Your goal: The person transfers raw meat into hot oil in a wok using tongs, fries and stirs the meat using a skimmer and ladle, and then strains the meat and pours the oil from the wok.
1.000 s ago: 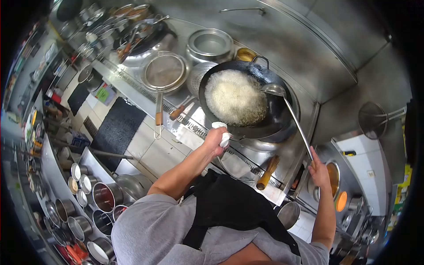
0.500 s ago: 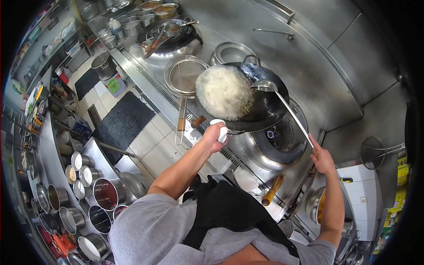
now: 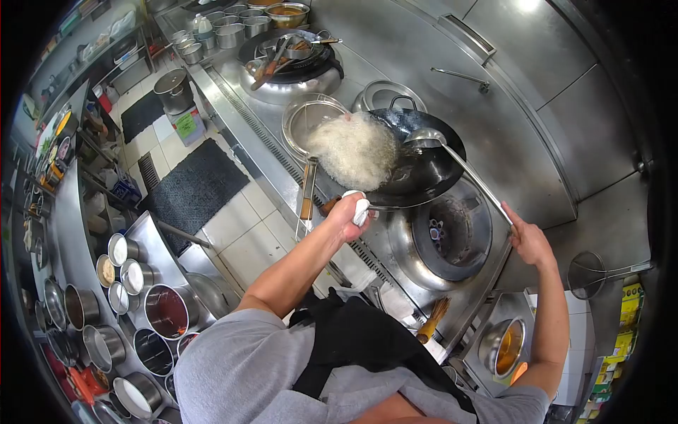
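A black wok is lifted off its burner and tilted to the left. My left hand is closed round its near handle through a folded white cloth. Pale, bubbling foam covers the wok's left side and reaches over the rim onto a round wire strainer. A small reddish piece shows at the foam's upper edge; I cannot make out what it is. My right hand grips the long handle of a metal ladle, whose bowl is inside the wok.
Right of the wok is the bare burner ring. A lidded-looking round pot stands behind it. Farther left, another wok holds utensils. A bamboo brush lies near the front edge. Several sauce pots, one dark red, stand lower left.
The wok has tilted and shifted left over the strainer, and the foam has spread past its rim. More of the burner shows. My right hand has moved slightly right with the ladle.
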The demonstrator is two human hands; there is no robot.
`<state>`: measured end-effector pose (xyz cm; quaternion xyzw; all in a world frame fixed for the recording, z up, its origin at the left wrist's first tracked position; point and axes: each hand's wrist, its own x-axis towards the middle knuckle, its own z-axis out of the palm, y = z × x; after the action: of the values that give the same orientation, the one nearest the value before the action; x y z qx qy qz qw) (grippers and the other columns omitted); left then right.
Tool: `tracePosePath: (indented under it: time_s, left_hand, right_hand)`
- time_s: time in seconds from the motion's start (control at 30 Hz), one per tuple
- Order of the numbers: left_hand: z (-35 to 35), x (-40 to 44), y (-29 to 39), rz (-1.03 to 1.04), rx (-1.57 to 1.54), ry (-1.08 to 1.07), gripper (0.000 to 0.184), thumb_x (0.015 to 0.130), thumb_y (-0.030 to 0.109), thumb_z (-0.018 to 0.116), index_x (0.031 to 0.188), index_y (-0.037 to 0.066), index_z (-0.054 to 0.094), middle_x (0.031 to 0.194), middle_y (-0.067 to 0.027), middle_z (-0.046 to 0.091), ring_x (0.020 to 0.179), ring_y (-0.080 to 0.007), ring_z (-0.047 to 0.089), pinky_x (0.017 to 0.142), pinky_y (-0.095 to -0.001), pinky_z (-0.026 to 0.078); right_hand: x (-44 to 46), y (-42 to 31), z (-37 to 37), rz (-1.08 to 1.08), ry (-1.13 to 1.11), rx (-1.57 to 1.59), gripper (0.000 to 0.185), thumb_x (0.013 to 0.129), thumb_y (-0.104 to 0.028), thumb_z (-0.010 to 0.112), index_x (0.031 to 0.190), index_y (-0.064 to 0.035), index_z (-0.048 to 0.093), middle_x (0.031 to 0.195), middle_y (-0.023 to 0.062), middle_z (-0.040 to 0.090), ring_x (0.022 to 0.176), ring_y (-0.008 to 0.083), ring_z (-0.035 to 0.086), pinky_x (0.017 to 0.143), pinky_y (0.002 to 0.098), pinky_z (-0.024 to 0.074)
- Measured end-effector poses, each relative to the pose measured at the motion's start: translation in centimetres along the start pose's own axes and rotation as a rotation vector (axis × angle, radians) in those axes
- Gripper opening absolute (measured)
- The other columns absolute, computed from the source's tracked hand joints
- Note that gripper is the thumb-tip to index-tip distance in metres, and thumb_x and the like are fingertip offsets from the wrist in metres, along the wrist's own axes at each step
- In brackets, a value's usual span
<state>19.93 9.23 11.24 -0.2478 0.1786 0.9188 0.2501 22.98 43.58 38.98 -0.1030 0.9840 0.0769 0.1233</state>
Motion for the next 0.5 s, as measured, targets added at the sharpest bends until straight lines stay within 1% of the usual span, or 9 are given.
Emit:
tracePosePath:
  time_s: [0.07, 0.13, 0.23, 0.27, 0.33, 0.37, 0.43, 0.47, 0.5]
  left_hand:
    - [0.0, 0.3, 0.9, 0.002, -0.009, 0.018, 0.016, 0.090, 0.019, 0.050, 0.081, 0.006, 0.053, 0.067, -0.0068, 0.054, 0.051, -0.0143, 0.054, 0.040, -0.0225, 0.047]
    - [-0.4, 1.0, 1.8, -0.090, -0.051, -0.032, 0.012, 0.091, 0.021, 0.051, 0.083, 0.012, 0.053, 0.068, -0.0043, 0.056, 0.055, -0.0166, 0.057, 0.042, -0.0258, 0.047]
    - [-0.7, 2.3, 2.4, -0.152, -0.126, -0.103, 0.016, 0.092, 0.023, 0.050, 0.081, 0.012, 0.053, 0.068, -0.0073, 0.055, 0.054, -0.0159, 0.056, 0.042, -0.0242, 0.046]
    - [-0.4, 2.1, 2.6, -0.155, -0.128, -0.107, 0.016, 0.092, 0.023, 0.050, 0.081, 0.012, 0.053, 0.068, -0.0073, 0.055, 0.054, -0.0159, 0.056, 0.042, -0.0242, 0.046]
    - [0.7, 1.4, 2.8, -0.134, -0.155, -0.114, 0.023, 0.089, 0.025, 0.052, 0.086, 0.002, 0.053, 0.071, -0.0072, 0.053, 0.054, -0.0105, 0.052, 0.041, -0.0201, 0.046]
    - [0.8, 1.7, 3.0, -0.135, -0.159, -0.120, 0.023, 0.089, 0.025, 0.052, 0.086, 0.002, 0.053, 0.071, -0.0072, 0.053, 0.054, -0.0105, 0.052, 0.041, -0.0201, 0.046]
    - [0.8, 2.4, 3.4, -0.205, -0.253, -0.242, 0.025, 0.088, 0.025, 0.052, 0.088, 0.000, 0.053, 0.071, -0.0065, 0.053, 0.055, -0.0099, 0.052, 0.042, -0.0194, 0.044]
    - [1.0, 2.6, 3.7, -0.209, -0.257, -0.246, 0.025, 0.088, 0.025, 0.052, 0.088, 0.000, 0.053, 0.071, -0.0065, 0.053, 0.055, -0.0099, 0.052, 0.042, -0.0194, 0.044]
    - [1.3, 2.6, 4.1, -0.236, -0.293, -0.282, 0.025, 0.087, 0.025, 0.052, 0.089, -0.001, 0.052, 0.070, -0.0060, 0.053, 0.055, -0.0097, 0.051, 0.042, -0.0192, 0.043]
  right_hand:
    - [0.7, -0.4, -1.3, 0.004, -0.007, -0.075, 0.090, 0.075, 0.004, 0.055, 0.151, -0.0311, 0.023, 0.081, 0.0219, 0.062, 0.083, 0.0430, 0.060, 0.071, 0.0512, 0.0424]
    - [1.4, -1.3, -3.1, -0.003, -0.003, -0.108, 0.090, 0.075, 0.004, 0.056, 0.151, -0.0318, 0.023, 0.081, 0.0213, 0.063, 0.083, 0.0430, 0.060, 0.072, 0.0516, 0.0428]
    - [2.4, -3.4, -6.1, 0.003, -0.005, -0.167, 0.092, 0.074, 0.005, 0.055, 0.151, -0.0333, 0.023, 0.081, 0.0199, 0.063, 0.083, 0.0423, 0.061, 0.072, 0.0515, 0.0437]
    - [2.7, -4.5, -7.4, 0.047, -0.044, -0.211, 0.091, 0.076, 0.004, 0.057, 0.151, -0.0338, 0.022, 0.089, 0.0189, 0.065, 0.088, 0.0414, 0.061, 0.076, 0.0508, 0.0458]
    - [3.3, -6.5, -10.0, 0.107, -0.104, -0.287, 0.091, 0.078, 0.003, 0.058, 0.151, -0.0353, 0.021, 0.098, 0.0178, 0.067, 0.093, 0.0393, 0.063, 0.082, 0.0492, 0.0488]
    - [4.0, -6.3, -10.7, 0.109, -0.102, -0.294, 0.091, 0.078, 0.003, 0.058, 0.151, -0.0353, 0.021, 0.098, 0.0178, 0.067, 0.093, 0.0393, 0.063, 0.082, 0.0492, 0.0488]
    - [5.2, -5.4, -11.9, -0.007, -0.002, -0.379, 0.091, 0.078, 0.003, 0.057, 0.151, -0.0369, 0.021, 0.097, 0.0175, 0.067, 0.092, 0.0389, 0.063, 0.083, 0.0490, 0.0489]
    - [5.7, -5.9, -12.9, -0.030, 0.037, -0.427, 0.092, 0.077, 0.005, 0.056, 0.150, -0.0406, 0.023, 0.092, 0.0178, 0.067, 0.088, 0.0386, 0.064, 0.082, 0.0497, 0.0495]
    - [6.0, -7.0, -14.1, -0.025, 0.034, -0.433, 0.092, 0.077, 0.005, 0.056, 0.150, -0.0406, 0.023, 0.092, 0.0178, 0.067, 0.088, 0.0386, 0.064, 0.082, 0.0497, 0.0495]
